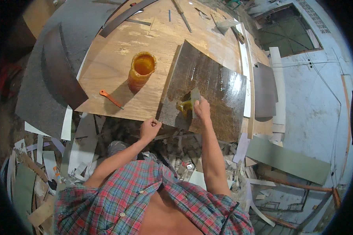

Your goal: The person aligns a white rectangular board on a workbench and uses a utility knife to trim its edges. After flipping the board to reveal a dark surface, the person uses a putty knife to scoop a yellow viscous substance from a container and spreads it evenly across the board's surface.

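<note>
A dark brown sheet (208, 66) with a wet, glossy surface lies on the wooden table (110, 78). Pressed on it is a flat greyish spreader (195, 94), gripped in my right hand (202, 108). A yellow pool of glue (184, 106) lies just left of the spreader. My left hand (150, 129) is closed at the sheet's near left corner, by the table's front edge; what its fingertips pinch, if anything, is hidden. Left of the sheet stands a glue-coated container (139, 80), amber inside. An orange-handled cutter (110, 98) rests nearer the front edge.
Curved dark strips (57, 66) lie at the left on a grey sheet (31, 90). A long bar (181, 15) and a trowel-like tool (223, 26) lie at the back. A white strip (246, 78) runs along the right. Offcuts (82, 149) clutter the floor below.
</note>
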The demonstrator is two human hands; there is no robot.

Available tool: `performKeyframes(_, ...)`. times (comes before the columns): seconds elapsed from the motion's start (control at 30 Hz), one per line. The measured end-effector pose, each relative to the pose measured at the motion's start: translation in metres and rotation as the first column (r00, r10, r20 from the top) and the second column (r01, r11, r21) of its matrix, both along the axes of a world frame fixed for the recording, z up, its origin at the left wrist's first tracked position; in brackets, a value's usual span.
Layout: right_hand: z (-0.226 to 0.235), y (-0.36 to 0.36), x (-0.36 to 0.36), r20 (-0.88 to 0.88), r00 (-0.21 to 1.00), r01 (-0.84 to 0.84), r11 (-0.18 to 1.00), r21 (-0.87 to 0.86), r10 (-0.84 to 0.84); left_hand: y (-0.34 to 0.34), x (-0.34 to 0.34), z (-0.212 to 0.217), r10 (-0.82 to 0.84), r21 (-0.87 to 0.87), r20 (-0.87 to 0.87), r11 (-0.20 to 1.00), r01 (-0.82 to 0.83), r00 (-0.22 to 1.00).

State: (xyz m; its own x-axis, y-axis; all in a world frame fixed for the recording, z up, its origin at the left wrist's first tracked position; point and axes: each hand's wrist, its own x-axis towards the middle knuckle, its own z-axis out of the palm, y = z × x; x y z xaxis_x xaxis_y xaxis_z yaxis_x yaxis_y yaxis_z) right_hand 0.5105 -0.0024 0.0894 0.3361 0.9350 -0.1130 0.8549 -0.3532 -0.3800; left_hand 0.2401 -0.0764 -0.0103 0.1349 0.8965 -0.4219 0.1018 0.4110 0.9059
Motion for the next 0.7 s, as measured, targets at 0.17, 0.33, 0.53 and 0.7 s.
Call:
performKeyframes(0.17, -0.007, 0.015, -0.021, -0.019, 0.999, -0.026, 0.999, 0.043, 0.027, 0.007, 0.0, 0.003, 0.011, -0.056, -0.003, 0.998, -0.011, 1.0)
performKeyframes(0.33, 0.007, 0.013, -0.038, -0.061, 0.998, 0.027, 1.0, 0.009, -0.027, 0.001, -0.005, 0.013, 0.016, -0.205, 0.075, 0.979, -0.001, 0.997)
performKeyframes(0.53, -0.011, 0.017, -0.076, 0.008, 0.999, 0.039, 0.999, -0.033, -0.039, -0.007, 0.002, 0.0, 0.025, -0.061, 0.095, 0.998, -0.019, 0.995)
performKeyframes(0.7, 0.004, 0.024, -0.117, -0.135, 0.99, -0.033, 0.999, 0.016, 0.035, -0.004, 0.005, 0.011, 0.043, 0.227, -0.036, 0.973, -0.034, 0.998)
